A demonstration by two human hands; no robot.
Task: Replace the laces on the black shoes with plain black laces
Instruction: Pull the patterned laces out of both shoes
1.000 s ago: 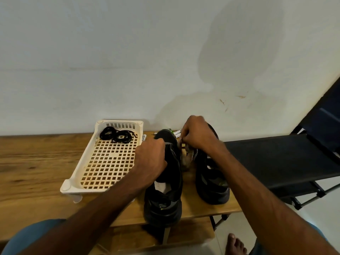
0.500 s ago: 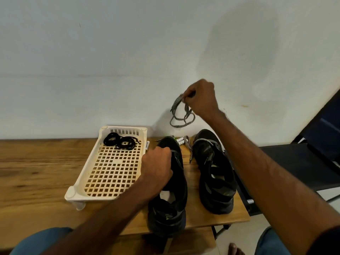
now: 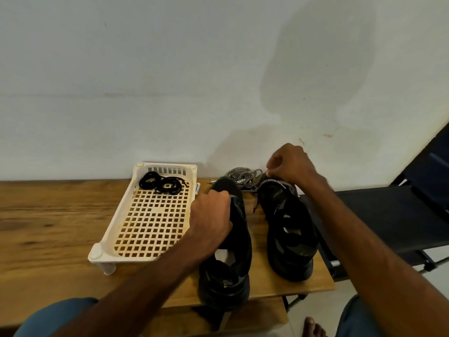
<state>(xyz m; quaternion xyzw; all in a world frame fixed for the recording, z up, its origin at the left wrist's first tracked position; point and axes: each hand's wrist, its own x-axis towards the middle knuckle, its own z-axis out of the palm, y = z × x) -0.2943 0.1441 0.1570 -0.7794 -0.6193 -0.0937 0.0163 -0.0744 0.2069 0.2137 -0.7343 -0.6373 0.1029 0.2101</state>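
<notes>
Two black shoes stand side by side on the wooden table, toes toward the wall. My left hand (image 3: pixel 211 215) grips the upper of the left shoe (image 3: pixel 230 263). At the toe end of the right shoe (image 3: pixel 289 232), my right hand (image 3: pixel 290 166) pinches the black-and-white speckled lace (image 3: pixel 245 180). That lace lies in a loose heap by the wall between the two toes, still running into the right shoe's front eyelets. Plain black laces (image 3: pixel 161 184) sit coiled at the far end of a white perforated tray (image 3: pixel 148 220).
The wooden table (image 3: pixel 48 227) runs to the left, and its right edge ends just past the right shoe. A black folding chair (image 3: pixel 393 215) stands close on the right. The white wall rises directly behind the shoes. My knees and a bare foot show below.
My right hand, which had lifted the speckled lace high against the wall, has come back down to the right shoe's toe; the lace now lies heaped there. My left hand stayed on the left shoe.
</notes>
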